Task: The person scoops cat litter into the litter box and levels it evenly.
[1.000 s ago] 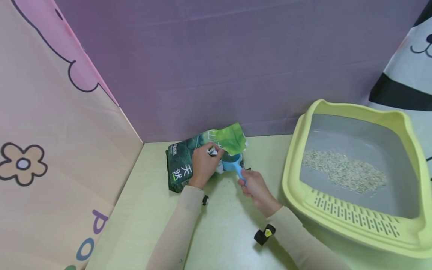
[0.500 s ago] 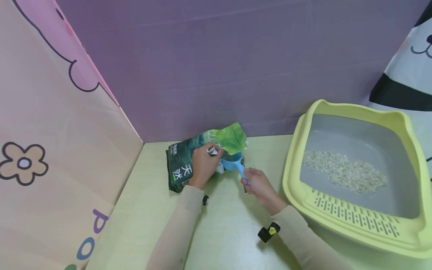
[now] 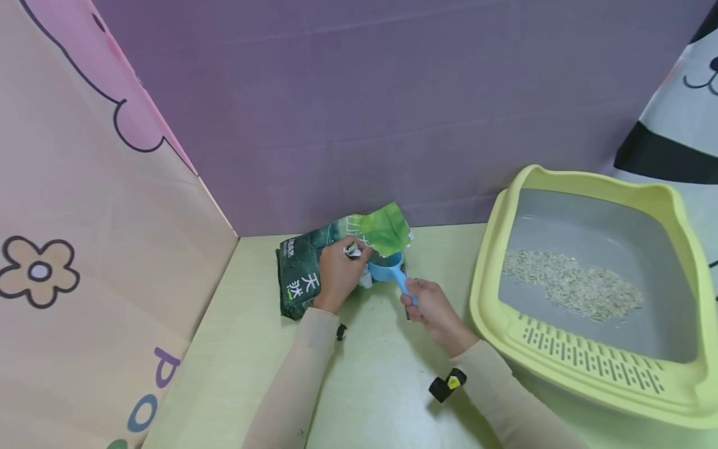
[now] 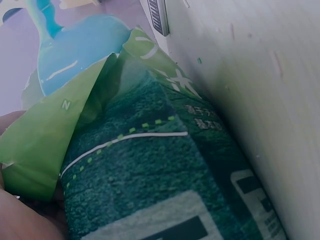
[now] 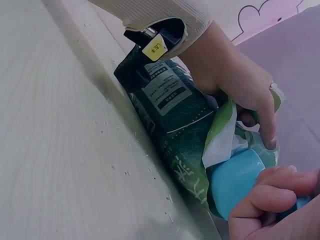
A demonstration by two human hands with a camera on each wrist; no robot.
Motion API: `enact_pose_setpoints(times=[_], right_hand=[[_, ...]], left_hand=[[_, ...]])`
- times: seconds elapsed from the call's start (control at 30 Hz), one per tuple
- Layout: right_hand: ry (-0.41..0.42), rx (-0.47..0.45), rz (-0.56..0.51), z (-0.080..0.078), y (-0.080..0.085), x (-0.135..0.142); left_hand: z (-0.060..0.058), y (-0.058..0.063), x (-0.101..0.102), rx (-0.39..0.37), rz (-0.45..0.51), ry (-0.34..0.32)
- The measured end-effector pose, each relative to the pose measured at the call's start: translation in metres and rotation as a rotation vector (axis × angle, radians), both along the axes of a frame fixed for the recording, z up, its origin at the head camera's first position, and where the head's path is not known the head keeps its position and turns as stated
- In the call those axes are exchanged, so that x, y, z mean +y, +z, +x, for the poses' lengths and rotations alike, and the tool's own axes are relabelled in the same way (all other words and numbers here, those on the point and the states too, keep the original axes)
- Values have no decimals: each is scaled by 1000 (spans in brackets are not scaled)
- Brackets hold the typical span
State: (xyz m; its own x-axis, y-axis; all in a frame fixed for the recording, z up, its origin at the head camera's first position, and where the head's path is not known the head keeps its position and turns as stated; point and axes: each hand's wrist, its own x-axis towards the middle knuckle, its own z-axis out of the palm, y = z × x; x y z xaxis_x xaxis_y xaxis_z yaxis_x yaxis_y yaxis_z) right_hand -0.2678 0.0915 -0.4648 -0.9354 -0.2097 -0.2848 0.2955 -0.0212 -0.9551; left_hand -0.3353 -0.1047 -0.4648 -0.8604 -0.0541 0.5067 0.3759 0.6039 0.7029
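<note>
A dark green bag [image 3: 298, 274] with a light green torn top lies on its side against the purple backdrop. My left hand [image 3: 341, 271] pinches the edge of its opening, seen also from the right wrist view, where the left hand [image 5: 245, 90] bends over the flap. My right hand [image 3: 434, 312] grips the handle of a blue scoop [image 3: 384, 269]. The scoop's cup sits in the mouth of the bag, as the right wrist view shows with the blue cup [image 5: 237, 180] partly behind the bag's edge. In the left wrist view the scoop [image 4: 85, 47] rises past the green flap [image 4: 45, 145].
To the right stands a yellow litter box [image 3: 487, 268] with a grey inside and a patch of pale litter pellets [image 3: 578, 287]. Small crumbs lie on the pale tabletop [image 5: 75, 150] near the bag. A printed panel [image 3: 101, 262] borders the left side.
My right hand has drawn slightly right and down with the scoop, then held almost still. The scoop's cup has tilted a little more upright at the opening. My left hand stays in place.
</note>
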Motion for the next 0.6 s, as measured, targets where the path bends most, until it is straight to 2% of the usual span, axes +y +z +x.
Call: enact_pose_setpoints(times=[0.6], right_hand=[[-19,-16,-4,7,-2,0]], left_hand=[[-1,0,0,-10,3,-4]])
